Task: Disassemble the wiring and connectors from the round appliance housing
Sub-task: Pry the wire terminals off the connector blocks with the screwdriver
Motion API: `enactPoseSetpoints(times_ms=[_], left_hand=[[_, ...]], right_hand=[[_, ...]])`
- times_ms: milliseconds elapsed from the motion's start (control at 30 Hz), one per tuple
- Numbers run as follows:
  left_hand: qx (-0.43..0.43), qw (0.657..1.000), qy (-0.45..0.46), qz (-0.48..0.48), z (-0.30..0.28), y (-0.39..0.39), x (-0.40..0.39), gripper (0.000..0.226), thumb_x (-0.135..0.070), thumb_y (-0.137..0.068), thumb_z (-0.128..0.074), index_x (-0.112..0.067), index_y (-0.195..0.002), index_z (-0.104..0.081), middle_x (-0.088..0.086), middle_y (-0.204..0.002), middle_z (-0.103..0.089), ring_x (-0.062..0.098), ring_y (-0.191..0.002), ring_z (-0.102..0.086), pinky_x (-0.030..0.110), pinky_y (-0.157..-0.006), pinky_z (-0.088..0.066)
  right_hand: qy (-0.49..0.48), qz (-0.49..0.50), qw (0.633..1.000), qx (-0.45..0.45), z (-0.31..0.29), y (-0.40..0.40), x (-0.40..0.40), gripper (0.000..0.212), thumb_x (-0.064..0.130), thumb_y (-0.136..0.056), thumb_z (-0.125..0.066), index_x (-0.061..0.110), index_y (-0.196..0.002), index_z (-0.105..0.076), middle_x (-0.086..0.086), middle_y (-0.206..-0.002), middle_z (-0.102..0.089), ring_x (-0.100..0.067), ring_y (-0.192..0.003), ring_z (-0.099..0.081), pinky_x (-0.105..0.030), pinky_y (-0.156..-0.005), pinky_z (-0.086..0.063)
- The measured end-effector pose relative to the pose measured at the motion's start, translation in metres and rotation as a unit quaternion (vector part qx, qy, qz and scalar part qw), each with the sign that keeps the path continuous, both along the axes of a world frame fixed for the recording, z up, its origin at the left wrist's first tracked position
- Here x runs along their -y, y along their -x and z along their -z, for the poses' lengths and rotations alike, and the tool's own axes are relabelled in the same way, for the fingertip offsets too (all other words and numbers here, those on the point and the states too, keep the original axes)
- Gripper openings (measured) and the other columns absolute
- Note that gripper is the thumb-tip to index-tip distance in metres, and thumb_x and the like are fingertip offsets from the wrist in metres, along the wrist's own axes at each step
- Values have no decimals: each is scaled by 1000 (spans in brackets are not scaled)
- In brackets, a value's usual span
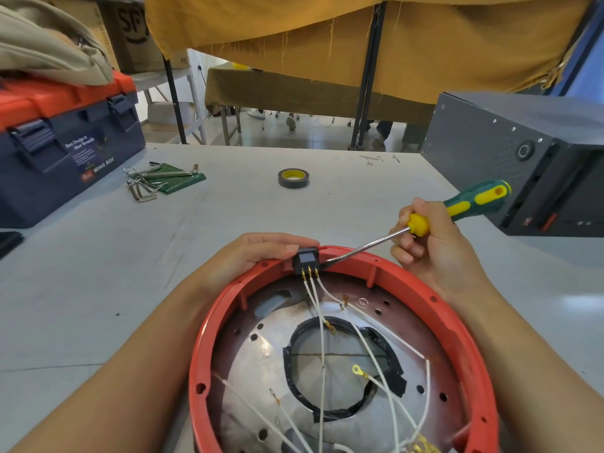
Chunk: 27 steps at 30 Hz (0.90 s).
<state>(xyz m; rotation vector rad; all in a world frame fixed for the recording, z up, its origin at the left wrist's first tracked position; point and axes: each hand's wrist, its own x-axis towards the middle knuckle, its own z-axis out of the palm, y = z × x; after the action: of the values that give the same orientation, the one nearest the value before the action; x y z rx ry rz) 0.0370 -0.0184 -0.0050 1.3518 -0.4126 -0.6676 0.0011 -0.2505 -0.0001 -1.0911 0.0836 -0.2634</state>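
I look down at a round red appliance housing (327, 371) lying on a grey table (98, 289), its open underside facing up so the wiring inside can be reached. My left hand (258, 253) lies over the far rim with its fingers straight and pressing on top of a black connector block (306, 260); I judge this steadies both block and housing against the tool's push. My right hand (431, 243) has its fingers curled tight round the yellow collar of a green-and-yellow screwdriver (421, 223), held low and slanted so the metal shaft runs down to the left and its tip meets the right side of the block at the rim, probably to pry it free or release a catch. Three white wires (322, 348) leave brass terminals under the block and trail loose across the shiny metal plate (258, 364), some ending in ring lugs, so the block looks like the last anchored point. Farther back sit a roll of black tape (293, 178), a set of hex keys (153, 181), a blue and red toolbox (58, 148) at left and a dark grey case (523, 158) at right.
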Motion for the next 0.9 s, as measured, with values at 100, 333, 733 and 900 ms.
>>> enactPoseSetpoints(times_ms=[100,333,733,900], left_hand=[[-5,1000,6,-2,1,0,0,37,-12,-79,-54,-3,-113,-67,19,-111,-68,28,-100,-67,24,-75,-54],[0,1000,1,-2,0,0,0,38,-12,-79,-53,-2,-115,-65,20,-111,-68,28,-100,-67,24,-75,-54],[12,1000,-9,-5,1,-1,1,38,-14,-79,-54,-3,-114,-65,19,-110,-68,28,-100,-67,24,-76,-54],[17,1000,-12,9,0,-2,0,39,-14,-79,-53,-3,-115,-64,18,-111,-68,27,-100,-67,23,-76,-54]], right_hand=[[16,14,1000,8,0,2,-1,46,18,-96,-42,12,-52,-53,0,-42,-35,-7,-36,-26,-16,-35,-31],[47,8,999,22,-2,3,-2,49,18,-98,-41,13,-51,-56,-1,-42,-37,-7,-36,-29,-17,-38,-36],[-3,-46,999,-18,5,-5,-3,51,24,-96,-42,15,-48,-55,2,-40,-31,-7,-36,-27,-17,-36,-32],[2,-32,999,-9,3,-2,-6,46,22,-96,-45,12,-52,-53,1,-39,-32,-7,-34,-26,-17,-35,-34]])
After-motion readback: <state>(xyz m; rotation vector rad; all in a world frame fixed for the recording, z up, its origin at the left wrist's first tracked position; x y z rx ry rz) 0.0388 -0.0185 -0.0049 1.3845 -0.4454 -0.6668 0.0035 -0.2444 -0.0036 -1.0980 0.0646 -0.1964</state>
